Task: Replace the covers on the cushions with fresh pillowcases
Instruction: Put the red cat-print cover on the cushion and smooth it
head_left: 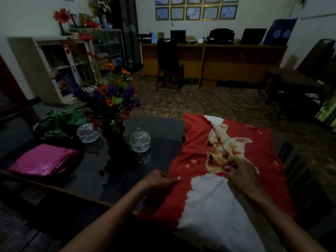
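A white cushion (214,213) lies on the dark glass table (160,131), partly inside a red cover (258,153) that is open along its middle. A cream and orange printed flap (223,142) of the cover shows in the opening. My left hand (160,180) grips the cover's left edge, thumb on top. My right hand (240,170) pinches the near end of the printed flap. A folded magenta cover (43,159) lies at the table's left, and a green leaf-print cloth (60,122) is bunched behind it.
A vase of artificial flowers (112,113) stands mid-table between two lidded glass bowls (140,140) (88,131). Beyond the table are a tiled floor, a black chair (169,64), a long wooden desk (227,60) and white shelves (60,64) at left.
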Tool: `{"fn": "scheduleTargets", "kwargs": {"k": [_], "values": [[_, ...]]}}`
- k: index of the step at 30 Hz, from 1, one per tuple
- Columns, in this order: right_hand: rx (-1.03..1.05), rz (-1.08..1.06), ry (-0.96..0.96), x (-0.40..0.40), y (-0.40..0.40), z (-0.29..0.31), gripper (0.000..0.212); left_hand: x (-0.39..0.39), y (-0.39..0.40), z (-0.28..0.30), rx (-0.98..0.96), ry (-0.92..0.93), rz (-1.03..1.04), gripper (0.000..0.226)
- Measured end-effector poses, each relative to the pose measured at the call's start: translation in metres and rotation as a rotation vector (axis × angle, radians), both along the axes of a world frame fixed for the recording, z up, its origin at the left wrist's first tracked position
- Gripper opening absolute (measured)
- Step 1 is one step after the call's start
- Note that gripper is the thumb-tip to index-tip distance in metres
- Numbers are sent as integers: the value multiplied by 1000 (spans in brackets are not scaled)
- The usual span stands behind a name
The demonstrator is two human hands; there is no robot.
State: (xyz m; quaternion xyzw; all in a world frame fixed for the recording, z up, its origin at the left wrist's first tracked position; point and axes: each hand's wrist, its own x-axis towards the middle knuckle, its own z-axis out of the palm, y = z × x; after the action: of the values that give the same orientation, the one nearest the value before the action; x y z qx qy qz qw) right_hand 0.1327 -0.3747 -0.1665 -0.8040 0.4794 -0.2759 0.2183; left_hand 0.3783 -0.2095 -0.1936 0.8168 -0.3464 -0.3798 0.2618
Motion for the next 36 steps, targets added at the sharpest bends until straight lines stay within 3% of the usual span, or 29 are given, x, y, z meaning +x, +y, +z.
{"fn": "scheduleTargets", "kwargs": {"k": [3,5,9,13,17,21,26,29,34,36], "values": [[-44,-86,-22,-3,-1,4,39,-2,11,7,34,55,32,70],[-73,-73,-19,0,13,8,32,-4,15,15,98,89,-11,78],[-85,147,-98,7,54,3,10,-11,21,16,128,148,-67,86],[-114,237,25,8,70,-10,9,-11,24,11,98,167,-68,91],[-81,237,75,9,67,-5,22,-10,27,4,90,198,-13,112],[-90,203,45,7,68,-4,41,-20,37,6,131,211,-36,94],[-183,290,-8,12,99,-8,11,-28,36,7,107,201,26,76],[-297,355,103,18,130,-27,33,-27,33,8,120,121,45,85],[-381,389,50,13,133,-40,24,-31,49,2,60,83,100,86],[-396,407,50,14,135,-40,23,-33,60,4,-21,124,82,67]]}}
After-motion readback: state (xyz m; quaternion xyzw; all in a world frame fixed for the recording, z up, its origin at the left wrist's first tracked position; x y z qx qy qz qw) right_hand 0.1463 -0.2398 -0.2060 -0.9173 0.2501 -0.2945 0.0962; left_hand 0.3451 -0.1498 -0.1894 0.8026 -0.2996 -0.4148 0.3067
